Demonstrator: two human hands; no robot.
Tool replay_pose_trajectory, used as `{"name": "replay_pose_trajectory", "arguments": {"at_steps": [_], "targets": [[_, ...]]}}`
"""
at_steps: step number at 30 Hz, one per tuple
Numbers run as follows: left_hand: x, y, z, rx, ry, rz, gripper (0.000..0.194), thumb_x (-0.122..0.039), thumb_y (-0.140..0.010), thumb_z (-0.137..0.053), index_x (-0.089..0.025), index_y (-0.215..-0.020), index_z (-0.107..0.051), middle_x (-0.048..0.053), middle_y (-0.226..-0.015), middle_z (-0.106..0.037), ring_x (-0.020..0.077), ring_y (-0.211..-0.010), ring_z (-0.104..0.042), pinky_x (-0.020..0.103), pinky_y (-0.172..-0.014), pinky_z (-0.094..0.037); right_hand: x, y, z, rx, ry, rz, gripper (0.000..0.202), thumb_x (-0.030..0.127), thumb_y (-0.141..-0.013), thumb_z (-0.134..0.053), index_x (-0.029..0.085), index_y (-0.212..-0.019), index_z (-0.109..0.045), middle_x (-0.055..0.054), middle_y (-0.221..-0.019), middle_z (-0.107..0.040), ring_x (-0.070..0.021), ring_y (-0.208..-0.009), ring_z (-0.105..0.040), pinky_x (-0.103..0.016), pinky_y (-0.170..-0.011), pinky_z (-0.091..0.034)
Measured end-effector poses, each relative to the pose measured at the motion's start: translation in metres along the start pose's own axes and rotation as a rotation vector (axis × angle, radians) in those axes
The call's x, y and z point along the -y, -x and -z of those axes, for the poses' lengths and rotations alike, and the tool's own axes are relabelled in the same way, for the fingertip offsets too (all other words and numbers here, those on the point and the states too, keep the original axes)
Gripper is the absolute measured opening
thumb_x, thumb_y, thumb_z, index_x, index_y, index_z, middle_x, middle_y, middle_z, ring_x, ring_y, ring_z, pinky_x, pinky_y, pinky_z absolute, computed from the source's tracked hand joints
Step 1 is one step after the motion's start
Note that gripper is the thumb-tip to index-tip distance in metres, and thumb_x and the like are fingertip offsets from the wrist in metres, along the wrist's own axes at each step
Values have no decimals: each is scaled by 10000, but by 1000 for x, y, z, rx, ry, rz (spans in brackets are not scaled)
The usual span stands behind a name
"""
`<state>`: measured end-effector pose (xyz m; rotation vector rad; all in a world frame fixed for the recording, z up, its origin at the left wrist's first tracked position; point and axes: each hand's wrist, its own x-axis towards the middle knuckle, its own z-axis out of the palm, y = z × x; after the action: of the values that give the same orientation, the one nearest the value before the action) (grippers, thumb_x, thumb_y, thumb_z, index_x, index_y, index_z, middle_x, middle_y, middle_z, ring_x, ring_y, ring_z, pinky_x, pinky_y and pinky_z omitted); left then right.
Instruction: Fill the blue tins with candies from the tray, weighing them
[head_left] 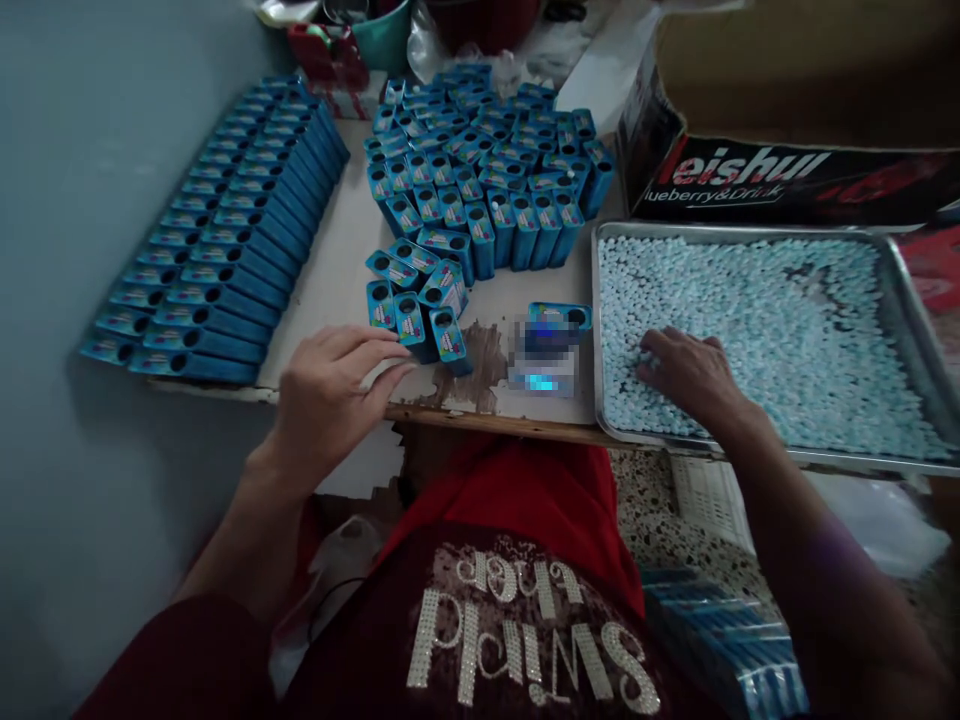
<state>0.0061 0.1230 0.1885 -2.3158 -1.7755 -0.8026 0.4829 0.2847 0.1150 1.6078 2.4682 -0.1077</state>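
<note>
At the table's front edge, my left hand (349,375) has its thumb and fingers slightly apart, with nothing visible between them. Its fingertips are beside a few small blue boxes (410,320), each with a dark round hole in its top; I cannot tell whether they touch. My right hand (686,370) rests low in a metal tray (598,330) spread with small pale-blue pellets (750,300). Its fingers are bent down among the pellets, and what they pinch is hidden. Between the hands lies another blue box (559,315), partly covered by a blurred patch.
Two slanting rows of blue boxes (217,240) run along the left wall. A dense cluster of upright boxes (480,150) fills the table's middle. Behind the tray stands an opened carton (780,180). Wrapped blue packs (727,640) are below the table, at lower right.
</note>
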Motion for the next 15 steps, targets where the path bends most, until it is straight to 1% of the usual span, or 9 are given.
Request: {"name": "replay_pose_trajectory", "arguments": {"at_steps": [1,3,6,8,10,12,15], "targets": [[-5,-6,-2,2,-8,-15,63,-309,-1116,-788,-258,-1131,-822,56,-1222,-870,318,-1181,-828,516,-1088,-649,-5,-4,0,11,-42,-8,315,366,-1026,-627,218,-1256,-784,-160,-1174,-830,-382,-1035,-762,-501,-947,-505],[-14,-18,-4,11,-27,-40,45,-283,-1098,-803,-264,-1132,-826,65,-1230,-871,327,-1177,-824,521,-1080,-646,-15,-8,2,-4,-179,-24,282,393,-980,-670,232,-1174,-797,-121,-1032,-832,-337,-921,-753,-444,-864,-497],[-24,-30,-5,63,-40,-48,57,-282,-1100,-795,-280,-1140,-834,69,-1234,-867,333,-1170,-819,524,-1065,-645,-22,-4,11,-121,-476,-110,333,468,-879,-742,227,-1095,-824,-96,-905,-802,-293,-824,-723,-402,-768,-485],[-28,-36,-6,97,-35,-47,66,-286,-1105,-785,-271,-1142,-838,81,-1235,-863,340,-1166,-817,528,-1055,-647,-22,2,19,-143,-644,-181,345,489,-795,-769,222,-1008,-819,-77,-805,-763,-276,-758,-700,-402,-734,-486],[-30,-43,-10,127,-13,-48,77,-276,-1108,-776,-260,-1143,-842,91,-1247,-858,338,-1172,-813,527,-1069,-647,-18,7,24,-111,-714,-231,298,465,-725,-784,233,-912,-792,-54,-721,-723,-264,-702,-671,-408,-712,-482],[-31,-50,-17,144,26,-58,83,-255,-1103,-771,-250,-1146,-842,96,-1263,-849,327,-1186,-808,514,-1095,-644,-15,10,27,-108,-713,-257,230,419,-686,-795,248,-834,-753,-39,-672,-693,-244,-662,-628,-418,-703,-467],[-33,-61,-33,165,87,-58,134,-217,-1092,-770,-235,-1209,-831,103,-1291,-832,320,-1234,-793,496,-1139,-634,-14,11,29,-162,-744,-239,164,382,-707,-803,259,-774,-716,-34,-635,-648,-217,-624,-558,-425,-658,-422]]}}
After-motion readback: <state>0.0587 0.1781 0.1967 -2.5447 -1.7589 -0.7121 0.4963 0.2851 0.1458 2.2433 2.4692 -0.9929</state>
